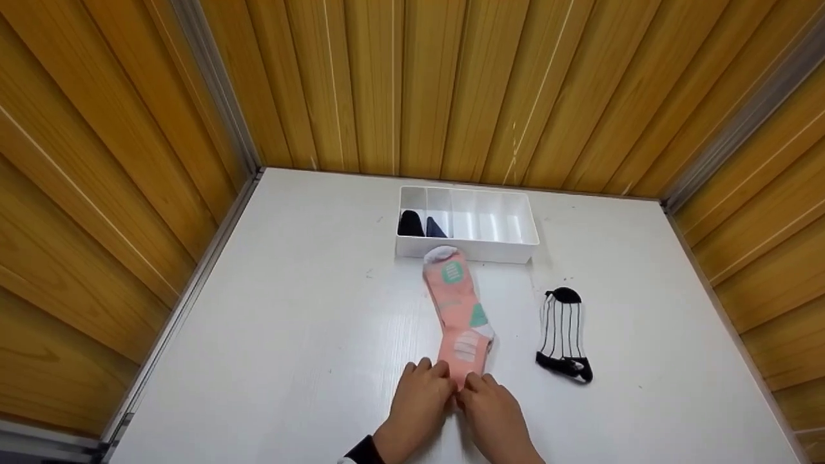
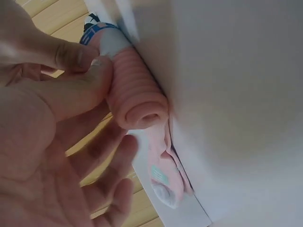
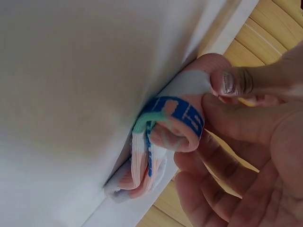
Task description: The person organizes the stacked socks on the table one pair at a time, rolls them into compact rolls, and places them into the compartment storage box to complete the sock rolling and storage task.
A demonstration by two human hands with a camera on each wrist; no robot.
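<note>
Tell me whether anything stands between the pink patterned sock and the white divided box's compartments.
Only the near wall of the white box does, by the pink sock; the black and white striped sock lies off to the right.

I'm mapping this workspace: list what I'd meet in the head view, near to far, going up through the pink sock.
Left hand and right hand side by side, pink sock, white divided box, wooden back wall.

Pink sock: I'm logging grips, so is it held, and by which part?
Left hand and right hand hold the pink sock by its rolled cuff.
</note>
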